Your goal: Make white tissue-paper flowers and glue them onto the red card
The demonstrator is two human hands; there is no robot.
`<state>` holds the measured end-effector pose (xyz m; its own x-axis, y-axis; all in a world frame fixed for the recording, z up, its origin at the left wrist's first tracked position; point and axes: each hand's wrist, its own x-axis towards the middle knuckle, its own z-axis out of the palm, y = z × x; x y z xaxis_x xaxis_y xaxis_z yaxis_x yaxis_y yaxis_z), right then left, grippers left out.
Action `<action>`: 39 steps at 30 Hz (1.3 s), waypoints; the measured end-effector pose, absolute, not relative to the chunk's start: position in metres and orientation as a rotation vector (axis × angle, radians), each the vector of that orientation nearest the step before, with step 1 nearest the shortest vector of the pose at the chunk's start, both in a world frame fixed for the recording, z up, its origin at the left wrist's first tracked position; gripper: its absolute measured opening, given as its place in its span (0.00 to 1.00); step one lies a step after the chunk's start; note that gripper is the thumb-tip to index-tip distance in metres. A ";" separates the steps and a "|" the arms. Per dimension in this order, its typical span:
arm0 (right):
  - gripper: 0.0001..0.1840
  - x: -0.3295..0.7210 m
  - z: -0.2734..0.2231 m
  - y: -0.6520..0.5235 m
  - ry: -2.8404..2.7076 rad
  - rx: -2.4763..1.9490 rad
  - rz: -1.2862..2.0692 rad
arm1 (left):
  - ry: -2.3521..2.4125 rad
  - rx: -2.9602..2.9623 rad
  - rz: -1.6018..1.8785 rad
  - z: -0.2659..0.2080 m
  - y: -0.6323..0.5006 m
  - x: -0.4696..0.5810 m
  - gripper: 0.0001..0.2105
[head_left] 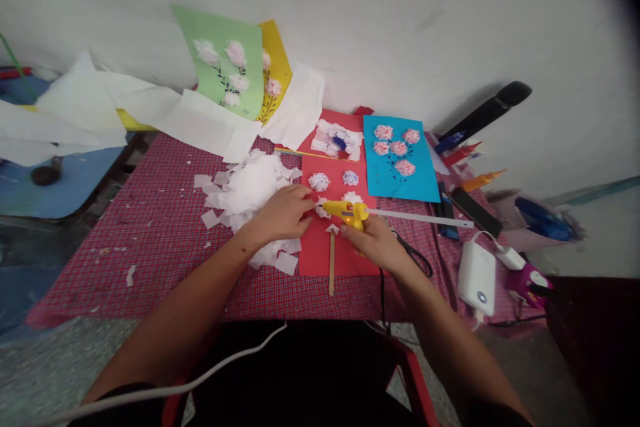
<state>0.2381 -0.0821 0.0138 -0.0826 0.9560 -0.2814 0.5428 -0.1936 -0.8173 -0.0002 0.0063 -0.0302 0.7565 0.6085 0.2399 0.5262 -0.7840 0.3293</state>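
Now the right hand [376,240] is wrapping its fingers around the yellow glue gun [350,212], gripping the handle so that the gun's body is sticking out at about ten o'clock from the knuckles and the white glue stick [425,218] is trailing off toward three o'clock. The nozzle is pointing toward nine o'clock, where it is almost meeting the left hand [284,212]. That hand is lying palm down with its fingers curled close together; the fingertips are pinching or pressing a small white paper puff [321,208] just at the gun's tip, though how tightly they are holding it I cannot tell. Both hands are working over a red card [345,240], which is lying flat on the checked tablecloth [150,240]. Two finished paper flowers [319,181] are sitting on the card at twelve o'clock from the nozzle. A wooden stick [332,270] is lying on the card at six o'clock from the gun. A heap of white tissue squares [250,187] is spreading under and beyond the left wrist, at ten o'clock. A blue card [400,180] with pink flowers is lying at one o'clock from the right hand.
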 end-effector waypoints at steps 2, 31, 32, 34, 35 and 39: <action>0.18 0.238 0.015 -0.082 -1.639 -1.747 1.199 | 0.882 2.721 0.493 -0.031 0.007 0.000 0.09; 0.15 0.236 0.019 -0.086 -1.693 -1.748 1.142 | 0.885 2.709 0.502 -0.030 0.007 0.000 0.09; 0.16 0.236 0.019 -0.086 -1.697 -1.749 1.141 | 0.882 2.706 0.503 -0.030 0.007 0.000 0.09; 0.16 0.237 0.020 -0.086 -1.709 -1.754 1.127 | 0.879 2.703 0.510 -0.031 0.008 0.000 0.09; 0.16 0.237 0.020 -0.085 -1.715 -1.757 1.117 | 0.879 2.704 0.511 -0.031 0.008 0.000 0.09; 0.16 0.237 0.019 -0.085 -1.717 -1.759 1.102 | 0.890 2.717 0.498 -0.031 0.008 0.000 0.08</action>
